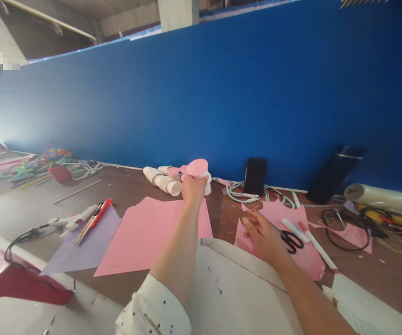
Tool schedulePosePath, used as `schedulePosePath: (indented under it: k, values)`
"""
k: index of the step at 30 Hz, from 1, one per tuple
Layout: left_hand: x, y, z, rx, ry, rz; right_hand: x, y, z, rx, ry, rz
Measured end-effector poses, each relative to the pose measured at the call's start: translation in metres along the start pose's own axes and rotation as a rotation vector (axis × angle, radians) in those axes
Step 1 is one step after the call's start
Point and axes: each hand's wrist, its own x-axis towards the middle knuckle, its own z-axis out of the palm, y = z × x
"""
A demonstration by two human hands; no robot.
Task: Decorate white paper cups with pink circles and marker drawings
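Observation:
My left hand (193,190) reaches to the back of the table, its fingers closed around a pink paper oval (197,167) that stands over a white paper cup (208,184). Stacked white paper cups (162,181) lie on their side just left of it. My right hand (262,232) hovers over cut pink paper (284,211), thumb and fingers bent close together; whether anything is between them is too small to tell. Black-handled scissors (292,242) lie beside it, with a white marker (295,231). Pink sheets (145,232) lie under my left forearm.
At the left are a glue gun (73,218) and a red cutter (94,221) on purple paper (82,251). A phone (255,177) and a dark bottle (333,176) lean on the blue partition (201,93). Cables, a clear roll (382,197) and a red chair (19,274) also show.

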Motion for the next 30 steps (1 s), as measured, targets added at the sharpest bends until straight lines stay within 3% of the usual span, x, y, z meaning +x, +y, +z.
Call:
schedulePosePath:
  k: [7,15,30]
  values:
    - [0.025,-0.005,0.002,0.052,0.049,0.01,0.001,-0.001,0.004,-0.05,-0.011,-0.043]
    - [0.029,0.0,0.018,0.192,0.084,0.119,0.005,0.007,0.002,-0.059,-0.018,-0.023]
    - [0.04,-0.011,0.034,0.275,0.043,0.129,0.005,0.006,0.0,-0.111,-0.043,-0.009]
